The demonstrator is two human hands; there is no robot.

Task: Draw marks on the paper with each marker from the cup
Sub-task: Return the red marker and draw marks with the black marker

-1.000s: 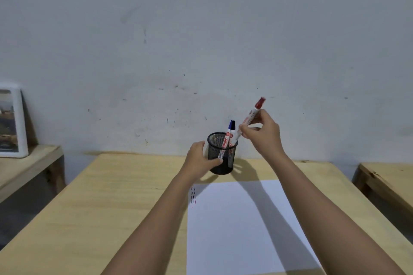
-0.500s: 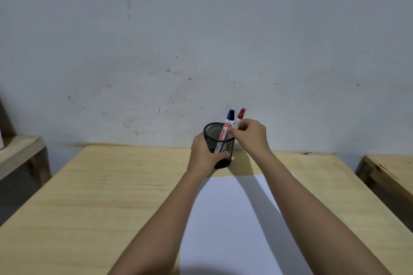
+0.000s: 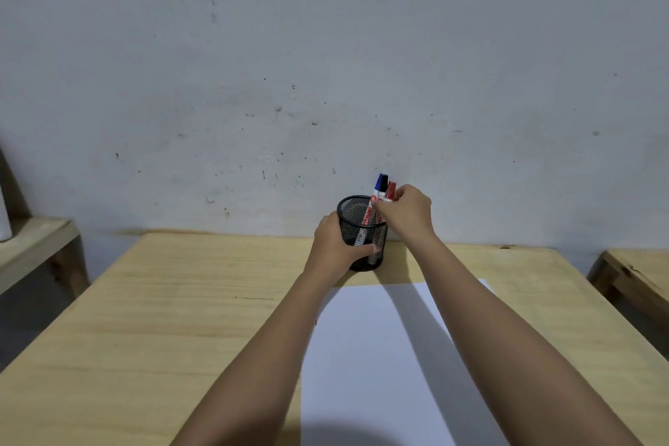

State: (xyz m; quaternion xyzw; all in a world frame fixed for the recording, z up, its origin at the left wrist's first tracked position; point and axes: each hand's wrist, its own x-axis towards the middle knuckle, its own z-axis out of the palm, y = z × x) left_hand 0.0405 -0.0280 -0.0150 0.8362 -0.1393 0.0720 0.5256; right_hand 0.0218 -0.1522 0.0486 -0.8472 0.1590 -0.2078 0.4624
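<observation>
Near the far edge of the wooden bench, close to the grey wall, I see the black mesh cup standing upright. My left hand is wrapped around the side of the cup, with the fingers closed on the mesh, so this grip is grasping the cup. Inside the cup there are two markers, both leaning to the right. The blue-capped marker stands a little higher, and the red-capped marker is just beside it on the right, touching it or almost touching; I cannot tell which. My right hand is above the right rim of the cup, and its fingertips are pinched on the red-capped marker just below the cap, so this grip is clenched on that marker. The lower part of both markers is visible through the mesh.

On the near side of the cup, the white paper lies flat on the bench, apart from the cup. The shadows of my arms fall over it. At the left edge of the paper, very small red marks are visible beside my left forearm.
</observation>
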